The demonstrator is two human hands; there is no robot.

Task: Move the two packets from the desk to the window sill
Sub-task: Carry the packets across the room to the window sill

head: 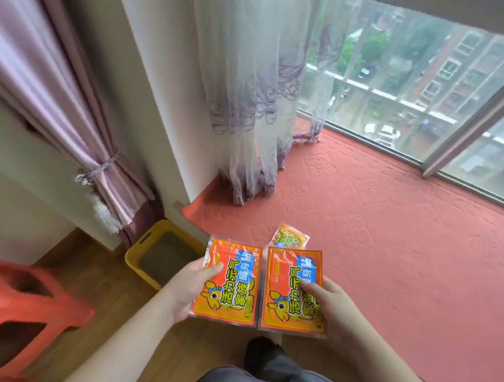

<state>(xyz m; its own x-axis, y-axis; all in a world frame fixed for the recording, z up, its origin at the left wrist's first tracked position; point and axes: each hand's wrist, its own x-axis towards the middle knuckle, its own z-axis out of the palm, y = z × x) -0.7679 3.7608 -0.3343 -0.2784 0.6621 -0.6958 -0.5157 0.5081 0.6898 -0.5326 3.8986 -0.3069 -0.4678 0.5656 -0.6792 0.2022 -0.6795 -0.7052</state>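
I hold two orange packets with blue labels and a cartoon animal. My left hand (189, 289) grips the left packet (229, 280) by its left edge. My right hand (330, 309) grips the right packet (292, 289) by its right edge. Both packets are side by side, face up, held in the air at the near edge of the window sill (393, 233), which is covered with a red embossed mat. A smaller orange-yellow packet (290, 236) lies on the sill just beyond them.
A sheer curtain (258, 100) hangs onto the sill's left end. The window glass (421, 83) bounds the far side. On the wooden floor stand a yellow bin (135, 256) and an orange plastic stool (6, 306) at left. My leg and foot (263, 356) are below.
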